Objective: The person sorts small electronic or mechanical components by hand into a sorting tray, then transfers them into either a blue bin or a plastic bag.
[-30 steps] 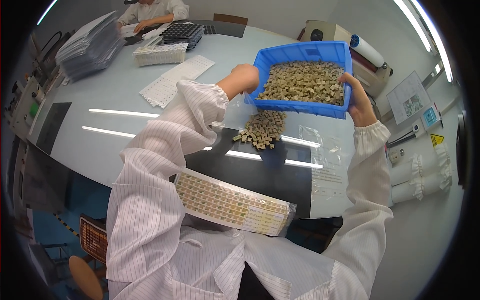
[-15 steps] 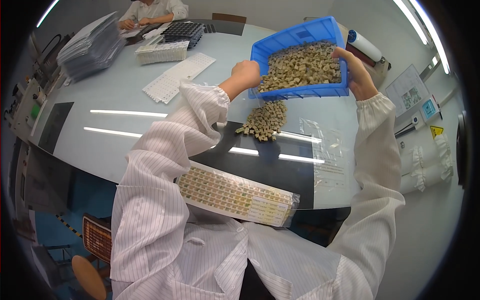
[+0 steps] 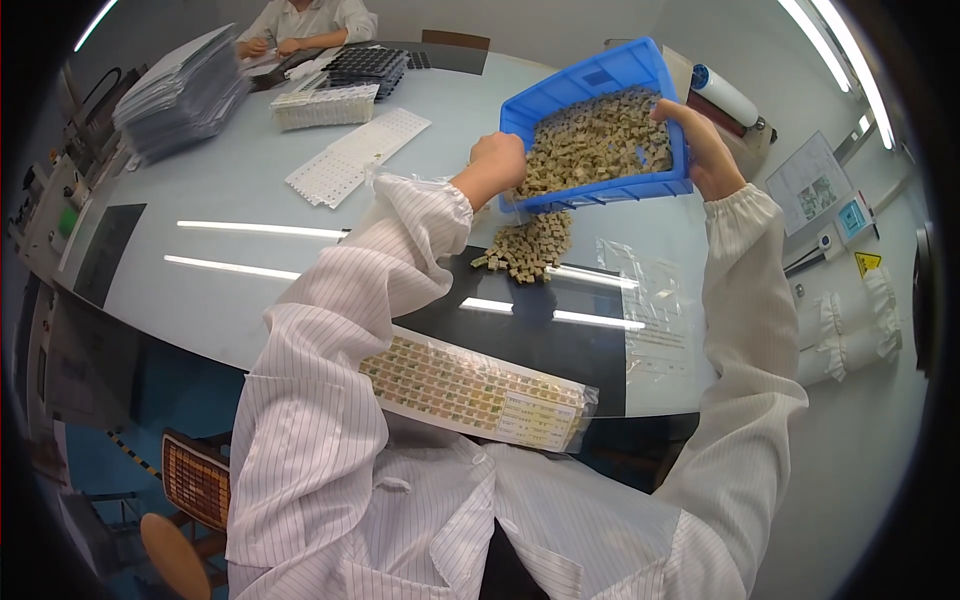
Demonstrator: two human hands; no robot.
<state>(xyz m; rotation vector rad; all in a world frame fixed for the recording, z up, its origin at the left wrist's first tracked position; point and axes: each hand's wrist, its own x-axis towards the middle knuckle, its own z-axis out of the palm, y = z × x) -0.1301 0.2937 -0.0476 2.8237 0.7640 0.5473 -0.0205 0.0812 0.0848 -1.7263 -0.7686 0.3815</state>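
Note:
A blue plastic bin (image 3: 610,190) is held tilted above the table, its open top facing me. Many small tan blocks (image 3: 600,135) lie inside, and a patch of blue bottom shows near the right end. My right hand (image 3: 703,150) grips the bin's right end, thumb over the rim. Curled fingers of my left hand (image 3: 497,165) close at the left end; the fingertips are hidden. Below the bin's lower left corner, a pile of the same blocks (image 3: 532,248) rests on the table's dark panel.
Close to me lies a wrapped sheet with rows of small pieces (image 3: 470,390). A clear plastic bag (image 3: 655,320) is to the right. Perforated white sheets (image 3: 358,158), black trays (image 3: 365,65) and stacked folders (image 3: 185,95) stand further off. Another person (image 3: 310,25) sits across the glass table (image 3: 225,300).
The bin has tipped slightly and dropped a little on its right side. Blocks inside have shifted, baring some of the bottom. My left hand has moved slightly down.

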